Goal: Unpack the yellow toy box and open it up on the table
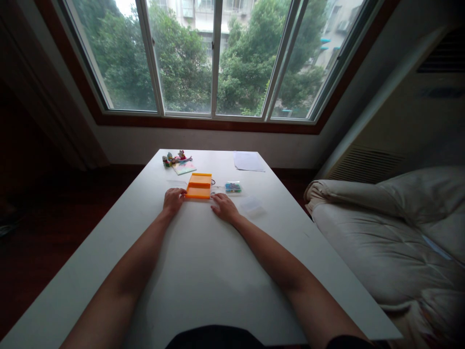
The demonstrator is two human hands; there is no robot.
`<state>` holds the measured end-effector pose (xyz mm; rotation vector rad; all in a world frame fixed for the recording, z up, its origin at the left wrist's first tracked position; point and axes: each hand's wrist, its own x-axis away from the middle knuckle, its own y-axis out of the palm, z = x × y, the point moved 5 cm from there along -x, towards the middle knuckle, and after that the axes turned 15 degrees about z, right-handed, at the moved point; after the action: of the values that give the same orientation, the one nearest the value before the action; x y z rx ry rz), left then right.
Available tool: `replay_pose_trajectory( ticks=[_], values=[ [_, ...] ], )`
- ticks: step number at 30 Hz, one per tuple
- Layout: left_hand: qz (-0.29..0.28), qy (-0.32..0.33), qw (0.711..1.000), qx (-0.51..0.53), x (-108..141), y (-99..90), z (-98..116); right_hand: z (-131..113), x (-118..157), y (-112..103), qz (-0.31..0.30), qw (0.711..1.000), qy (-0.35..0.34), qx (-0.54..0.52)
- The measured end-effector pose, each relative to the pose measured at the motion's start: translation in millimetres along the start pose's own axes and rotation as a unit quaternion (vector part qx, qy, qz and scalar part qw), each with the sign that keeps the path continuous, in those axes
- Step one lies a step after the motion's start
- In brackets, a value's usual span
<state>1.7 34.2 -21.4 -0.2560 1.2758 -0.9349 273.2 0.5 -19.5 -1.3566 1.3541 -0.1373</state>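
An orange plastic case lies opened out flat on the white table, its two halves one behind the other. My left hand is at the case's left edge, with fingertips and thumb closed on its front left corner. Beside the front right corner, my right hand rests palm down with its fingers apart; whether a fingertip touches the case is hard to see. A small transparent box with blue and green bits inside sits just beyond the right hand. Between that box and the case is a small dark ring.
Small colourful figures and a pastel-coloured card are at the table's far left. White paper sheets lie far right. A translucent sheet is right of my right hand. A beige sofa stands beside the table.
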Motion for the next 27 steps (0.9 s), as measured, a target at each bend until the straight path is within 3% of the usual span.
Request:
replay_pose_trajectory(
  ticks=[7, 12, 16, 21, 27],
  values=[
    [0.001, -0.029, 1.000, 0.000, -1.2, -1.7, 0.4, 10.6, -8.5, -24.7, 0.086, 0.996, 0.010, 0.017],
    [0.009, -0.047, 0.999, 0.009, -1.3, -2.1, -2.8, 36.1, -14.9, -44.4, 0.133, 0.988, 0.053, 0.051],
    [0.010, -0.047, 0.999, 0.010, -1.0, -3.6, -1.4, 62.6, -13.5, -44.4, 0.096, 0.985, 0.107, 0.098],
    [0.007, -0.037, 0.999, 0.014, -1.1, -5.3, 3.5, 78.6, -8.5, -43.7, 0.038, 0.978, 0.154, 0.138],
    [0.017, -0.032, 0.999, 0.000, -1.5, -8.2, 8.3, 100.7, -8.6, -70.1, 0.022, 0.955, 0.217, 0.201]
  ],
)
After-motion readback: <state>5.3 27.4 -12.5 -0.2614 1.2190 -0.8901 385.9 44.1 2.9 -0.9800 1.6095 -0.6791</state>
